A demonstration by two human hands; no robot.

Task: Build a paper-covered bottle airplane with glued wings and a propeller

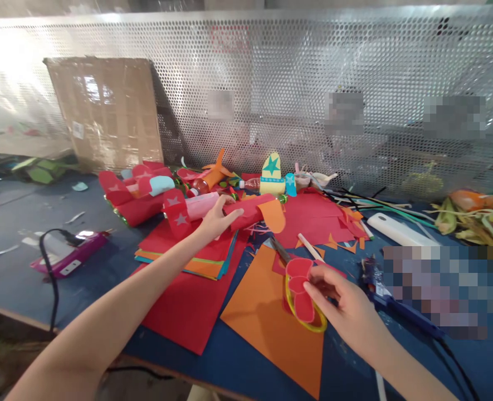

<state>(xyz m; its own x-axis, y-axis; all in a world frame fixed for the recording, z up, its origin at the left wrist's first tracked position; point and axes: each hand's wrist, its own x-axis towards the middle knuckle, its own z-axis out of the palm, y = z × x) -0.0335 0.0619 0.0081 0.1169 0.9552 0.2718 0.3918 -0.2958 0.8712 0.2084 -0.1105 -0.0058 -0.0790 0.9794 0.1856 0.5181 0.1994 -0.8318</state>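
Note:
My left hand (219,218) reaches across the paper pile, with its thumb and fingers around the left end of a red paper-wrapped bottle (254,210). An orange paper fin sticks out near that bottle's right end. Just left of the hand lies a pink paper-wrapped bottle (202,206) with star-marked red fins. Between the thumb and fingers of my right hand (340,298) is a red paper cutout (302,289) with rounded lobes and pale edges. Scissors with yellow handles (319,329) lie behind the cutout, over an orange paper sheet (267,312).
Stacked coloured paper (179,312) lies at front left. More wrapped bottles (141,206) stand behind it, by a cardboard panel (108,111). A blue glue gun (409,314) with a cord is at right, a purple power strip (74,253) at left. Perforated metal (288,72) closes the back.

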